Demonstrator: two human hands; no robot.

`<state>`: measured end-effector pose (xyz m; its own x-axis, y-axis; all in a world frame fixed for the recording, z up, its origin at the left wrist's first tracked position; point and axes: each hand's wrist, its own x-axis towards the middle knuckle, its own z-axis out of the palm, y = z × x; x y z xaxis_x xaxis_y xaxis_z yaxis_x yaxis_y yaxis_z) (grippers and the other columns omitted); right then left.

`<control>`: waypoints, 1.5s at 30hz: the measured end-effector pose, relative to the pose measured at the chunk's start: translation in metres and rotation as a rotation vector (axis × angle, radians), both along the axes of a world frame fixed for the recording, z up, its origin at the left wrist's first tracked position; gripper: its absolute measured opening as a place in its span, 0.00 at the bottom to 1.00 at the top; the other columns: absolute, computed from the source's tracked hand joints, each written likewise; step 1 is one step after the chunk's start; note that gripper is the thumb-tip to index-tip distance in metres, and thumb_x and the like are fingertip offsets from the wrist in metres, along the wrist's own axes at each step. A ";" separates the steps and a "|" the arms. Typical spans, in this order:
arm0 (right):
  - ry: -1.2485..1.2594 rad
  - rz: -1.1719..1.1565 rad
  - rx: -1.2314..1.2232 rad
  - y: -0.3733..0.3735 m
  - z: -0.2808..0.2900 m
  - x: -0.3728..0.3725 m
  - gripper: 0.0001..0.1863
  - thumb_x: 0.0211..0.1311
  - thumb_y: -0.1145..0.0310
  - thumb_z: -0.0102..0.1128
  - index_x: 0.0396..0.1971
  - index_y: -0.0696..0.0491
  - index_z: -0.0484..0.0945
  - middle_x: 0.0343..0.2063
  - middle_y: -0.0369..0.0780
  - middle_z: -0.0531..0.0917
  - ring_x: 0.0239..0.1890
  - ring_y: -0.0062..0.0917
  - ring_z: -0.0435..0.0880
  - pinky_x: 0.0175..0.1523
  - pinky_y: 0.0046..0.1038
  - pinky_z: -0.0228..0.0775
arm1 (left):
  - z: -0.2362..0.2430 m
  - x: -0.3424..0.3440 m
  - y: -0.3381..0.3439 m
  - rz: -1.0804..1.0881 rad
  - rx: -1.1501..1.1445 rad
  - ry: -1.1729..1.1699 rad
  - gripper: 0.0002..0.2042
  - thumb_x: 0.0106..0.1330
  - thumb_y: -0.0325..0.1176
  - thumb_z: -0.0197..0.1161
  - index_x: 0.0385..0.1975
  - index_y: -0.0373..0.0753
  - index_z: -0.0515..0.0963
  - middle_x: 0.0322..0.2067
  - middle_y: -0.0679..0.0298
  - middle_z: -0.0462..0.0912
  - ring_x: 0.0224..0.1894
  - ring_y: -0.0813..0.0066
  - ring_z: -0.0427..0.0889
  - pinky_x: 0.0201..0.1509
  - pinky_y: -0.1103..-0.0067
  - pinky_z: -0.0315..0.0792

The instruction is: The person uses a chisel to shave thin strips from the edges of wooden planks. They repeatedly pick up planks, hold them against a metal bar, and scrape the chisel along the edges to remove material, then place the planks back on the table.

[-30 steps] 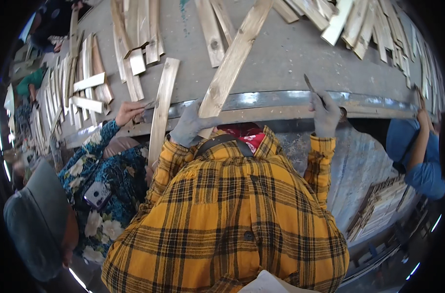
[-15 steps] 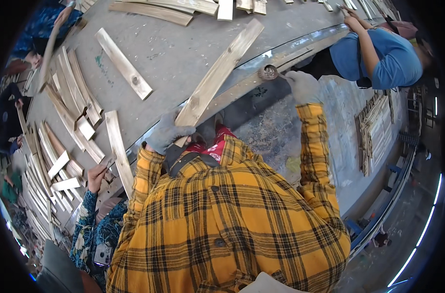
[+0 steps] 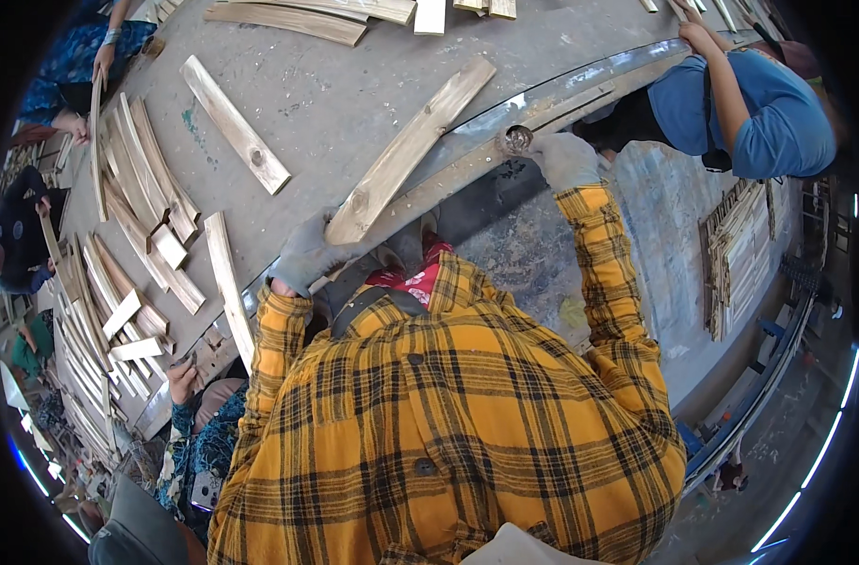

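My left hand [image 3: 305,256], in a grey glove, is closed on the near end of a long pale wooden plank [image 3: 413,146]. The plank lies slanted across the grey table [image 3: 354,85] and overhangs its metal rim [image 3: 580,80]. My right hand [image 3: 563,156], also gloved, grips that rim beside a small round metal piece [image 3: 517,139]. Both arms wear yellow plaid sleeves, and my plaid shirt fills the lower middle of the view.
A shorter plank [image 3: 235,122] lies on the table, with several slats [image 3: 133,235] spread at the left. A person in a blue shirt [image 3: 759,113] leans on the rim at upper right. A person in a floral sleeve [image 3: 199,443] stands at lower left. Stacked slats [image 3: 740,250] rest on the floor.
The view has swung round, so the table now slants up to the right. My left hand stays on the plank's end. My right hand stays on the rim, farther from my body.
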<state>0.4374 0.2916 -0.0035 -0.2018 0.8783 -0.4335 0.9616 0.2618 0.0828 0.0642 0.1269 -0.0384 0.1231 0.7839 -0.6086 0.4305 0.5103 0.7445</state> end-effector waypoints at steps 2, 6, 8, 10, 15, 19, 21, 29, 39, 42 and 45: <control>0.100 0.002 0.013 0.000 -0.003 0.006 0.12 0.58 0.61 0.57 0.39 0.47 0.84 0.36 0.45 0.84 0.41 0.41 0.83 0.47 0.41 0.74 | 0.002 0.004 -0.005 0.005 0.200 0.085 0.33 0.49 0.38 0.74 0.56 0.35 0.70 0.30 0.62 0.79 0.20 0.83 0.75 0.20 0.84 0.69; 0.552 -0.335 -0.223 0.003 0.004 0.014 0.11 0.58 0.64 0.62 0.37 0.53 0.84 0.27 0.40 0.84 0.27 0.24 0.83 0.32 0.28 0.74 | 0.020 0.003 -0.002 0.031 0.175 0.065 0.35 0.48 0.36 0.72 0.59 0.36 0.69 0.33 0.62 0.79 0.23 0.81 0.74 0.25 0.83 0.68; 0.856 -0.524 -0.345 -0.005 0.007 0.005 0.09 0.58 0.67 0.63 0.35 0.55 0.84 0.24 0.38 0.82 0.22 0.15 0.79 0.26 0.21 0.70 | 0.028 -0.004 0.000 0.050 0.057 -0.017 0.37 0.47 0.39 0.72 0.60 0.35 0.68 0.39 0.58 0.80 0.37 0.75 0.77 0.41 0.80 0.70; 1.182 -0.577 -0.329 -0.020 -0.001 -0.023 0.07 0.58 0.70 0.63 0.34 0.57 0.84 0.22 0.35 0.80 0.19 0.08 0.73 0.22 0.16 0.65 | 0.038 -0.011 0.000 0.066 -0.060 -0.069 0.39 0.46 0.41 0.72 0.60 0.33 0.68 0.44 0.56 0.80 0.45 0.72 0.79 0.53 0.78 0.71; 1.305 -0.313 0.252 -0.045 -0.061 -0.082 0.11 0.56 0.74 0.64 0.41 0.53 0.84 0.26 0.36 0.82 0.26 0.19 0.78 0.32 0.21 0.70 | 0.040 -0.018 -0.006 0.144 -0.034 -0.234 0.36 0.49 0.37 0.70 0.60 0.28 0.67 0.47 0.58 0.78 0.47 0.76 0.76 0.55 0.80 0.68; 1.268 -0.338 0.470 -0.048 -0.095 -0.103 0.14 0.53 0.72 0.67 0.41 0.47 0.85 0.28 0.37 0.81 0.29 0.26 0.79 0.36 0.24 0.71 | 0.040 -0.017 -0.008 0.186 -0.058 -0.352 0.35 0.52 0.35 0.67 0.59 0.25 0.66 0.50 0.57 0.76 0.51 0.74 0.74 0.58 0.81 0.65; 1.233 -0.366 0.505 -0.048 -0.100 -0.111 0.14 0.53 0.74 0.67 0.41 0.47 0.85 0.29 0.37 0.81 0.30 0.26 0.80 0.36 0.24 0.71 | 0.044 -0.014 -0.007 0.191 -0.101 -0.334 0.34 0.52 0.35 0.67 0.59 0.24 0.66 0.50 0.56 0.76 0.52 0.73 0.73 0.60 0.81 0.63; 0.929 -0.216 0.617 -0.067 -0.074 -0.103 0.18 0.53 0.72 0.65 0.45 0.41 0.83 0.32 0.36 0.81 0.33 0.32 0.81 0.38 0.31 0.73 | 0.037 -0.022 -0.008 0.191 -0.051 -0.328 0.35 0.51 0.37 0.68 0.59 0.26 0.67 0.49 0.54 0.77 0.50 0.71 0.75 0.58 0.79 0.66; 0.713 -0.099 0.559 -0.065 -0.060 -0.108 0.20 0.51 0.74 0.62 0.47 0.42 0.81 0.34 0.37 0.79 0.38 0.34 0.80 0.40 0.34 0.73 | 0.048 -0.020 0.004 -0.015 0.106 0.092 0.36 0.49 0.37 0.69 0.60 0.33 0.68 0.45 0.54 0.81 0.45 0.71 0.79 0.53 0.77 0.71; 0.703 -0.080 0.581 -0.064 -0.057 -0.107 0.19 0.52 0.73 0.64 0.46 0.41 0.82 0.33 0.35 0.79 0.36 0.32 0.80 0.39 0.33 0.73 | 0.065 -0.016 0.009 0.029 -0.179 0.107 0.37 0.48 0.38 0.69 0.61 0.33 0.67 0.47 0.53 0.80 0.48 0.67 0.80 0.56 0.75 0.70; 0.687 -0.064 0.599 -0.061 -0.058 -0.106 0.19 0.52 0.73 0.63 0.46 0.41 0.82 0.33 0.35 0.79 0.37 0.32 0.80 0.40 0.33 0.73 | 0.055 -0.020 0.005 -0.018 0.008 0.136 0.37 0.48 0.40 0.69 0.62 0.34 0.67 0.48 0.52 0.80 0.49 0.66 0.80 0.57 0.75 0.70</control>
